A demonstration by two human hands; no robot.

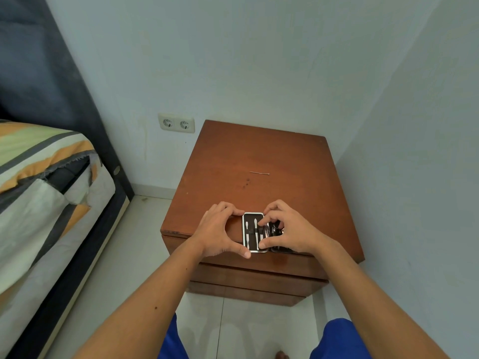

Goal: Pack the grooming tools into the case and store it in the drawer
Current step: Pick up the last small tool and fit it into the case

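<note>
An open grooming case [249, 230], black inside with a silver rim, lies near the front edge of the brown nightstand [264, 156]. Two or three white-tipped tools sit under its strap in the left half. My left hand [219, 230] holds the case's left edge between curled fingers and thumb. My right hand [287, 229] covers the right half, its fingers curled onto a tool there; the tool is mostly hidden. A thin metal tool [259, 173] lies alone farther back on the top. The drawer fronts [256, 274] below are shut.
A bed with a striped cover [39, 193] and dark headboard stands at the left. A double wall socket [176, 123] sits behind the nightstand. Walls close in behind and to the right. My knees in blue shorts [337, 340] are over the tiled floor.
</note>
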